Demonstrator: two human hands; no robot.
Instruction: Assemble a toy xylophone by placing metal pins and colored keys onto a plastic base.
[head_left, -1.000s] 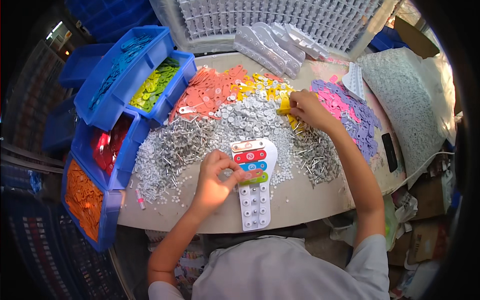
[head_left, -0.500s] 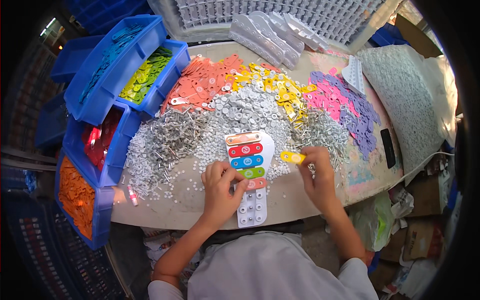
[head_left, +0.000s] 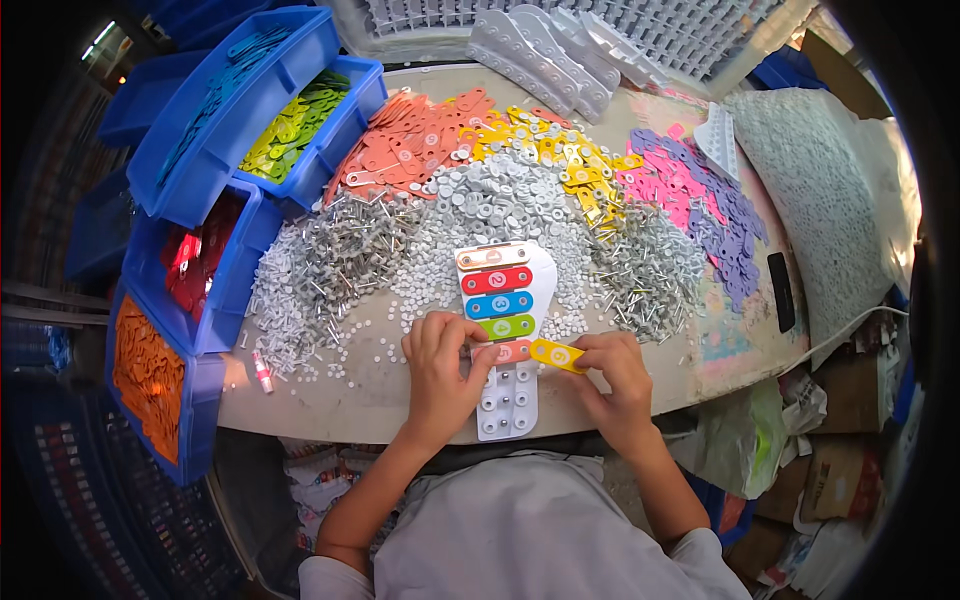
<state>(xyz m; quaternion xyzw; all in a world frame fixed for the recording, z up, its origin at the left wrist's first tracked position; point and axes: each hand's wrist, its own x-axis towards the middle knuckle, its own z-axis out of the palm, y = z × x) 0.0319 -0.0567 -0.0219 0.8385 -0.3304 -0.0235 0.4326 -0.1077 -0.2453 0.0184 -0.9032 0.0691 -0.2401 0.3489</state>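
On the table before me lies a white plastic base (head_left: 544, 285) with pegs and round sockets bare at its near end. Across it run several coloured strips: an orange-edged one (head_left: 492, 257), a red (head_left: 497, 280), a blue (head_left: 500, 304), a green (head_left: 510, 328) and a coral strip (head_left: 514, 351). My left hand (head_left: 440, 365) is closed at the base's left edge, thumb and forefinger on the coral strip's left end. Between the thumb and fingers of my right hand (head_left: 617, 385) is a yellow strip (head_left: 555, 354), its left end by the coral strip's right end.
Beyond the base are heaps of white caps (head_left: 500, 200), metal rivets (head_left: 360, 250), more rivets (head_left: 650, 270), coral strips (head_left: 410, 150), yellow strips (head_left: 590, 175) and purple strips (head_left: 740, 250). Blue bins (head_left: 215, 345) line the left. A dark phone-like slab (head_left: 781, 290) lies right.
My right hand has brought the yellow strip left and nearer, from beside the base to the coral strip's right end. My left hand stays at the base's left edge.
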